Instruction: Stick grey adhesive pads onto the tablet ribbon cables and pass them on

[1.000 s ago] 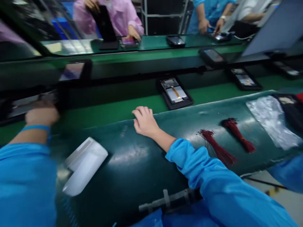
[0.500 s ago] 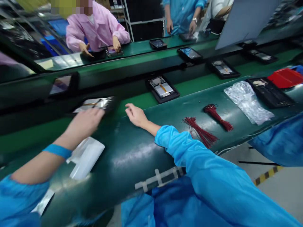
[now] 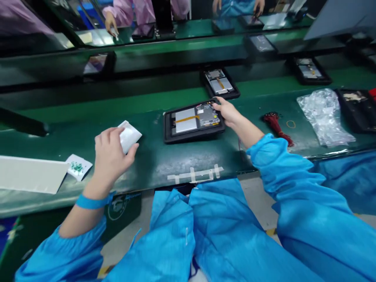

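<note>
An opened tablet [image 3: 186, 120] sits in a black tray [image 3: 169, 137] in front of me on the green bench, its pale battery, orange ribbon cable and circuit board showing. My right hand [image 3: 230, 112] grips the tray's right end, thumb on top near the board. To the left, my left hand [image 3: 113, 154] is closed around a piece of white film [image 3: 129, 136], which looks rolled or folded. Part of the film is hidden behind the fingers.
Bundled dark red wires [image 3: 277, 127], a rubber band [image 3: 290, 124] and a clear plastic bag [image 3: 324, 115] lie right. Left are a white board [image 3: 32, 172] and a white slip with green bits [image 3: 78, 167]. Another tablet tray [image 3: 221, 84] rests on the belt. Co-workers sit opposite.
The tray with the opened tablet has come from the belt onto the bench before me. My left hand has left it and taken the white film; my right hand has moved onto the tray.
</note>
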Tool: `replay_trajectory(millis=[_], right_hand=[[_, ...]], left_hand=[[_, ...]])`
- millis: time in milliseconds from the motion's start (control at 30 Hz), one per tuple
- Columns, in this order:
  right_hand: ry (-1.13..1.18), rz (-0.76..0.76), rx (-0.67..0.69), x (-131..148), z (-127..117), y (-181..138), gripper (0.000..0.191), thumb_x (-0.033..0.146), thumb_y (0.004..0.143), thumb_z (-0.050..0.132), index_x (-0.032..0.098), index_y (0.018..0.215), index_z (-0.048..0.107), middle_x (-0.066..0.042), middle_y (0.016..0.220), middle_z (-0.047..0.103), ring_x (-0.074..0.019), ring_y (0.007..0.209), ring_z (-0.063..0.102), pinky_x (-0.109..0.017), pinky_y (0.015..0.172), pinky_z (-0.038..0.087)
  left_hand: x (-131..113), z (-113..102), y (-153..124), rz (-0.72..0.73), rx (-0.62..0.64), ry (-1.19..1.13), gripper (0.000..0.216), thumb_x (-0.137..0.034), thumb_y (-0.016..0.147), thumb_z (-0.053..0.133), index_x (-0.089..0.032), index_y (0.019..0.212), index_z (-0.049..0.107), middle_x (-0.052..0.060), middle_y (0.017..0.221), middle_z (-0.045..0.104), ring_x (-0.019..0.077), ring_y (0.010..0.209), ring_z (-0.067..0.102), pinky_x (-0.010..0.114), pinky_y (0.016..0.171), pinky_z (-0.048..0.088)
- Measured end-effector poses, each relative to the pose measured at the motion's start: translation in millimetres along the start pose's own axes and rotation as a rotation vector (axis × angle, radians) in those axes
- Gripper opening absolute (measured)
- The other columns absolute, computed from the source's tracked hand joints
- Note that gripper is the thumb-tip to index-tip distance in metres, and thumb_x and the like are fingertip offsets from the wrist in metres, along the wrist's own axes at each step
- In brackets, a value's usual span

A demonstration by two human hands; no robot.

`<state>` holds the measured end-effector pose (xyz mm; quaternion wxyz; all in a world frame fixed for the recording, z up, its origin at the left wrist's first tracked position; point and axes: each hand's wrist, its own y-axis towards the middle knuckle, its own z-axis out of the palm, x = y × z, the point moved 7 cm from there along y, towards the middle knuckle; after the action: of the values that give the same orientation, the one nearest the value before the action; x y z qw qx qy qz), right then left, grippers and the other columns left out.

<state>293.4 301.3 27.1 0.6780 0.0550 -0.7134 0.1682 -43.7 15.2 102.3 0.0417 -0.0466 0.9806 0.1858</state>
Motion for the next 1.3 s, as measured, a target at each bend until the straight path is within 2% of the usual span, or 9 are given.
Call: replay_trajectory(millis=[167, 300, 500, 767, 867, 1000, 1133, 1233, 1300], right_hand=[[0.071, 0.09, -0.089, -3, -11, -25, 0.043, 0.03, 0.077, 0.07, 0.026, 0.118, 0.057, -0.001, 0.096, 0.072, -0.0232, 0.09, 0.072, -0.051, 0.096, 0.065], [0.156, 0.08, -0.226, -25, 7, -84, 0.048, 0.031, 0.077, 0.068, 0.031, 0.121, 0.05, 0.0, 0.106, 0.072, -0.0218, 0.097, 0.073, -0.046, 0.092, 0.067], [0.248, 0.077, -0.267, -55, 13, -160, 0.055, 0.035, 0.074, 0.075, 0.035, 0.119, 0.044, 0.002, 0.115, 0.07, -0.0209, 0.1, 0.073, -0.042, 0.085, 0.067], [-0.371, 0.117, 0.257, 6, 4, -56, 0.06, 0.015, 0.082, 0.07, 0.025, 0.141, 0.067, -0.005, 0.113, 0.077, -0.0248, 0.098, 0.072, -0.054, 0.1, 0.062], [-0.853, -0.196, 0.181, 41, 45, -30, 0.056, 0.013, 0.089, 0.068, 0.017, 0.145, 0.067, -0.017, 0.136, 0.068, -0.035, 0.127, 0.063, -0.065, 0.116, 0.047], [-1.161, -0.588, 0.2, 62, 152, -60, 0.044, 0.026, 0.104, 0.058, 0.017, 0.147, 0.063, -0.022, 0.154, 0.055, -0.0438, 0.146, 0.045, -0.072, 0.118, 0.038], [-1.22, -0.556, 0.57, 31, 251, -89, 0.04, 0.031, 0.111, 0.051, 0.017, 0.146, 0.063, -0.02, 0.146, 0.062, -0.0398, 0.139, 0.052, -0.061, 0.114, 0.043], [-1.256, -0.526, 0.689, 12, 285, -90, 0.038, 0.023, 0.104, 0.065, 0.015, 0.14, 0.065, -0.019, 0.143, 0.063, -0.0364, 0.134, 0.055, -0.049, 0.109, 0.045], [-1.236, -0.55, 0.742, 9, 291, -93, 0.031, 0.015, 0.1, 0.066, 0.015, 0.131, 0.069, -0.017, 0.137, 0.066, -0.0331, 0.128, 0.057, -0.042, 0.103, 0.045]], left_hand=[[47, 33, -44, -0.189, 0.157, 0.02, 0.081, -0.055, 0.093, 0.06, -0.004, 0.155, 0.048, 0.03, 0.147, 0.058, 0.0487, 0.133, 0.055, 0.058, 0.107, 0.046], [38, 33, -61, -0.267, 0.066, 0.029, 0.052, -0.041, 0.104, 0.046, -0.01, 0.14, 0.065, 0.026, 0.136, 0.066, 0.0446, 0.123, 0.06, 0.054, 0.098, 0.045], [10, 14, -87, -0.17, -0.048, -0.054, 0.039, -0.032, 0.101, 0.057, -0.018, 0.134, 0.071, 0.021, 0.132, 0.071, 0.0399, 0.119, 0.062, 0.052, 0.096, 0.044], [-13, 3, -97, -0.055, -0.128, -0.105, 0.038, -0.019, 0.094, 0.063, -0.026, 0.13, 0.074, 0.014, 0.131, 0.074, 0.0375, 0.124, 0.063, 0.056, 0.107, 0.044], [-17, 10, -103, -0.062, -0.152, -0.089, 0.038, -0.018, 0.093, 0.064, -0.025, 0.13, 0.075, 0.015, 0.128, 0.075, 0.0367, 0.119, 0.065, 0.056, 0.104, 0.045], [-33, 23, -114, -0.079, -0.159, -0.111, 0.036, -0.019, 0.097, 0.063, -0.023, 0.13, 0.075, 0.017, 0.127, 0.074, 0.0358, 0.117, 0.065, 0.054, 0.102, 0.046], [-54, 36, -118, 0.023, -0.001, -0.224, 0.041, -0.036, 0.101, 0.064, -0.018, 0.138, 0.07, 0.021, 0.135, 0.071, 0.0373, 0.122, 0.063, 0.053, 0.101, 0.049], [-54, 35, -114, 0.06, 0.083, -0.384, 0.043, -0.044, 0.104, 0.058, -0.017, 0.135, 0.068, 0.021, 0.134, 0.07, 0.0359, 0.122, 0.064, 0.053, 0.105, 0.051], [-35, 25, -107, -0.044, -0.056, -0.445, 0.04, -0.043, 0.106, 0.053, -0.018, 0.133, 0.068, 0.02, 0.136, 0.067, 0.0348, 0.129, 0.062, 0.054, 0.111, 0.05]])
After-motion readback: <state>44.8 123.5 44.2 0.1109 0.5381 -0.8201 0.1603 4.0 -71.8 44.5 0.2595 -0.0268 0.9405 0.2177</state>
